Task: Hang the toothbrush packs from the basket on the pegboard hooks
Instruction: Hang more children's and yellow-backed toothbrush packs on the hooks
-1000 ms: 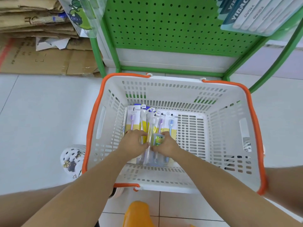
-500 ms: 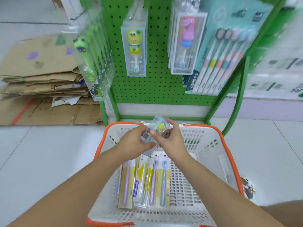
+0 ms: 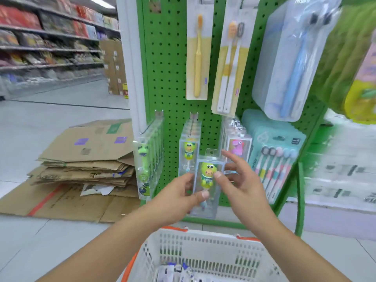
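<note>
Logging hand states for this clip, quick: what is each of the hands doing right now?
Left hand: grips the green cartoon toothbrush pack, thumb on its front.
Right hand: thumb touches the pack, fingers spread; whether it holds cannot be told.

Left hand [image 3: 179,192] pinches; right hand [image 3: 242,184] raised, fingers spread.

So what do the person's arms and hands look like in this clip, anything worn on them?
Both forearms are bare as far as the frame shows: no sleeves, gloves, watch or bracelets. The left hand and right hand carry no visible rings. Fingernails are short and unpainted. Motion blur softens the finer detail.
</note>
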